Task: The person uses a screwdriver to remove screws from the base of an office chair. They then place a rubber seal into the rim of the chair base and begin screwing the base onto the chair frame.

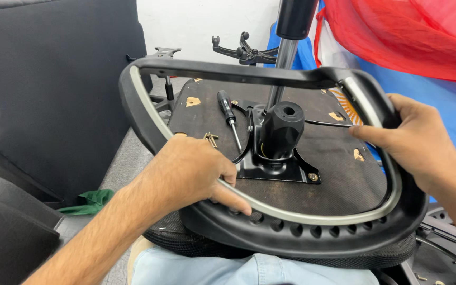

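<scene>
Two hands gripped a black chair frame [270,227] by opposite edges.
Left hand [188,171] closed on the near rim, right hand [423,142] on the far side; a screwdriver [229,116] lay inside the open middle.

Two bare forearms, no sleeves in view, dark hair along both; left hand [188,169] and right hand [418,140] without gloves, rings or watch; light blue denim trousers [249,269] over lap at lower edge
</scene>
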